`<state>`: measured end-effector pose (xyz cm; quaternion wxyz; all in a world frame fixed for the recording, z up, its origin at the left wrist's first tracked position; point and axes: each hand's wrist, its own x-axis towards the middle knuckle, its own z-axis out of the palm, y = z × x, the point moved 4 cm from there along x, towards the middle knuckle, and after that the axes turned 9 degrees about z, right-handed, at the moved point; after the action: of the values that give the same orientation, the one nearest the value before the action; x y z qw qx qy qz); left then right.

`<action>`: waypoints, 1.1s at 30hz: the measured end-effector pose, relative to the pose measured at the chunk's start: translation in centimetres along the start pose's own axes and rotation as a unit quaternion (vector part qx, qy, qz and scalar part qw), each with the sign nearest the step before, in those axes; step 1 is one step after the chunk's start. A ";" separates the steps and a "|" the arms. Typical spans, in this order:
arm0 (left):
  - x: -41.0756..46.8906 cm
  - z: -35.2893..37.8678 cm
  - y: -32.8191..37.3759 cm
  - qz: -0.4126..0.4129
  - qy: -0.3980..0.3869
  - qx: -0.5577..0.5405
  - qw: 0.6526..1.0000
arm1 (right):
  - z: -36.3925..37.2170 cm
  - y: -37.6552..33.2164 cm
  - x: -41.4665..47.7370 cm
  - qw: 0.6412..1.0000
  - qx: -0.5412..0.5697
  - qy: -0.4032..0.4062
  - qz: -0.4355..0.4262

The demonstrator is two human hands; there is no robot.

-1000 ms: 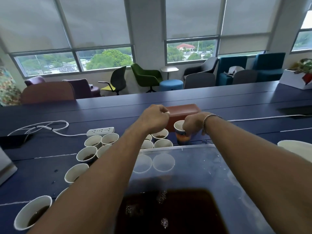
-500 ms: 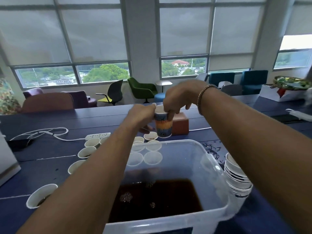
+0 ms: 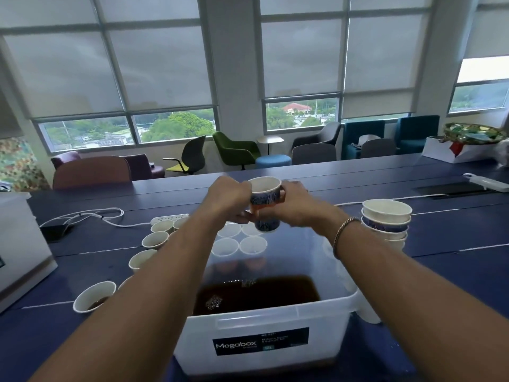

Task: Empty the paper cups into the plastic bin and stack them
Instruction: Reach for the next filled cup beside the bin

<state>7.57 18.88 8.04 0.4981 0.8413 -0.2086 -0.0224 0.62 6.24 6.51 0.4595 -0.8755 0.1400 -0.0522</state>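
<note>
Fingers of my left hand (image 3: 231,201) and my right hand (image 3: 292,209) curl round a patterned paper cup (image 3: 265,190), gripping it from both sides, upright, in the air above the far end of the plastic bin (image 3: 275,321). (It may be one cup seated in another; I cannot tell from here.) Dark liquid (image 3: 256,293) pools in the bin's near half, so I judge this the emptying step for this cup, not yet tipped. Next I need to tilt it over the bin's open top, low enough not to splash past the wall, then set it on the stack of empties (image 3: 387,219) just right of the bin. More filled cups (image 3: 95,296) wait left of the bin, and others (image 3: 239,245) stand behind its far wall.
</note>
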 end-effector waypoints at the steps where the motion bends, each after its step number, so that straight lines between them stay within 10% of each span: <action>1: -0.3 0.1 0.1 0.002 -0.002 -0.004 1.000 | 0.5 0.3 -0.2 0.999 0.046 -0.011 -0.013; 10: -0.6 0.1 -2.6 0.073 0.010 0.093 0.993 | 1.7 2.8 0.6 0.990 0.142 -0.006 -0.007; 33: -0.4 0.2 -9.3 0.081 -0.056 0.314 0.944 | 2.7 6.3 0.6 0.985 -0.164 0.037 -0.030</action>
<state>10.25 22.76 -0.01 0.1960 0.9327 -0.3004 0.0378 0.54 4.80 -0.20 0.3029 -0.9401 0.1376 -0.0748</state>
